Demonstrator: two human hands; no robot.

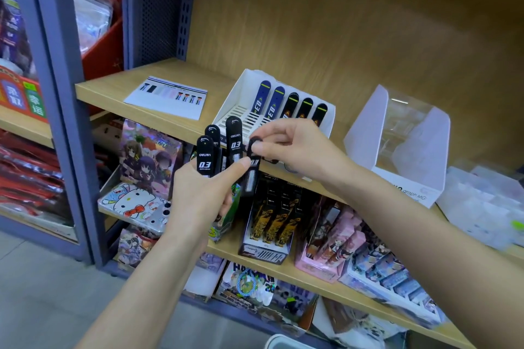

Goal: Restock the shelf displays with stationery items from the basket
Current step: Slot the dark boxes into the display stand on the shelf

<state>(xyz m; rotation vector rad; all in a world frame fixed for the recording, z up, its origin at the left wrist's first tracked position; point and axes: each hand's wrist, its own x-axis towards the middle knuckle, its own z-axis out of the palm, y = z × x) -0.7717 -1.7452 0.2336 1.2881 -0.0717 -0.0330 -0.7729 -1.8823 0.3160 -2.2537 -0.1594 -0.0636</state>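
My left hand grips a fan of black lead-refill cases marked 0.3, held upright in front of the shelf edge. My right hand pinches the top of one more black case, which still touches my left thumb. Just behind stands a white slotted display tray on the wooden shelf; it holds two blue cases and three black ones on its right side, with open slots on the left. The basket is not clearly in view.
A printed product sheet lies left of the tray. A clear plastic display box stands to the right, with clear containers beyond. Lower shelves carry cartoon boxes and pen packs. A blue upright post bounds the left.
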